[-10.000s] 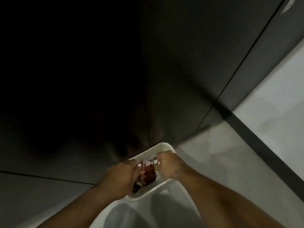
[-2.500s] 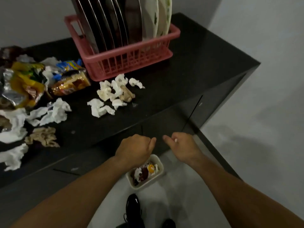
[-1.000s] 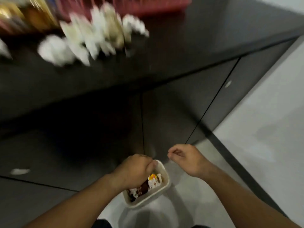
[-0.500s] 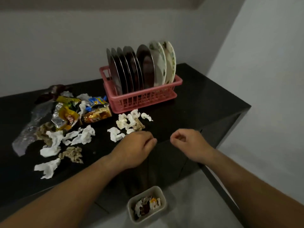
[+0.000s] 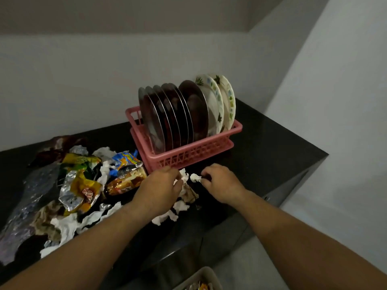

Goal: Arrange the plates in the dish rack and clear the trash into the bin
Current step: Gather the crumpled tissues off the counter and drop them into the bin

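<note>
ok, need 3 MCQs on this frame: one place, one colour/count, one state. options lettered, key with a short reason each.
1. Where is the bin?
A. On the counter beside the rack
B. On the floor below the counter edge, at the frame's bottom
C. Inside the rack

2. What colour is the dish rack?
A. Pink
B. Blue
C. White

3. What is the right hand doing?
A. Resting flat on the floor
B. Lifting a plate out of the rack
C. Pinching a small white tissue scrap on the counter

Key:
1 B: its pale rim shows at the bottom edge, lower than the counter front.
2 A: the slatted basket holding the upright plates is pink.
3 C: the fingertips close on the white scrap in front of the rack, while the left hand reaches into the tissue pile beside it.
</note>
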`<state>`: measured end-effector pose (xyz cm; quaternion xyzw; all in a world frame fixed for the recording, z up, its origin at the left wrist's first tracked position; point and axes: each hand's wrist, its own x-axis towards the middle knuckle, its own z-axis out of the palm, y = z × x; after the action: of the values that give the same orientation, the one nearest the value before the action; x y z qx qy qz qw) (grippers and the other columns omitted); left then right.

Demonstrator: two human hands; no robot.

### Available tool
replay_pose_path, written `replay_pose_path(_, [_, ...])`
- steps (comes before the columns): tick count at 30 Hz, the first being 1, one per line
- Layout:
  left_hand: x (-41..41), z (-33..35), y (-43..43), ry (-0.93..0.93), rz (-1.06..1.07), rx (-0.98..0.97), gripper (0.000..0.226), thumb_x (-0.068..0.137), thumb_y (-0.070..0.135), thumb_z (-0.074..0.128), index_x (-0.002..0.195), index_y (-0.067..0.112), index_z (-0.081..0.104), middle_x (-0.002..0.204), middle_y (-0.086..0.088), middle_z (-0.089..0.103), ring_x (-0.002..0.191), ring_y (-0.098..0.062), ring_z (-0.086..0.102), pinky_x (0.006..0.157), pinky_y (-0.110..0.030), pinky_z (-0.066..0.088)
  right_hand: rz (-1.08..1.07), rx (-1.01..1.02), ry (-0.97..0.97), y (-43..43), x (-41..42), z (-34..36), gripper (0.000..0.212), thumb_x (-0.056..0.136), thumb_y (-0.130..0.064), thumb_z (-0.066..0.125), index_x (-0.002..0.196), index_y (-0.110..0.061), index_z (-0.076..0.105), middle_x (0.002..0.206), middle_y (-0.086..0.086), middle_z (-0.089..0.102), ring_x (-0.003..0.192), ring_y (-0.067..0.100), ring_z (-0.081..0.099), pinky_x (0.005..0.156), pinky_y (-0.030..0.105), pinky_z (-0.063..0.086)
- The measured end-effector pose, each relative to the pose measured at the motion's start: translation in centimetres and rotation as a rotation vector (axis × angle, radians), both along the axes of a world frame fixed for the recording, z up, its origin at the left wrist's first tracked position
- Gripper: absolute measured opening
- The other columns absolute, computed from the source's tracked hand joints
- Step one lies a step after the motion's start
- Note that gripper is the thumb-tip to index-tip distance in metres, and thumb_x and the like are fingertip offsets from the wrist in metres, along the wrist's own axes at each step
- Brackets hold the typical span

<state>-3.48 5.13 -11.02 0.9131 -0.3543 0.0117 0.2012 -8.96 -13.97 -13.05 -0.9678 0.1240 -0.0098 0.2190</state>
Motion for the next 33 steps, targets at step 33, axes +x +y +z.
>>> replay_pose_path(33, [4.9, 0.3, -6.8, 0.232, -0.203, 0.112, 0.028, 0.1, 0.027, 0.04, 0.118, 0.025, 0.061, 0.115, -0.002, 0.051, 0.109, -0.019, 0.051, 0.095, -0.033, 0.042, 0.035, 0.294, 0.176, 0.6, -1.6, -1.7, 0.064, 0.078, -0.058, 0.07, 0.131, -0.029, 0.049, 0.099, -0.006, 0.055, 0.083, 0.011, 0.057, 0.066, 0.026, 0.047])
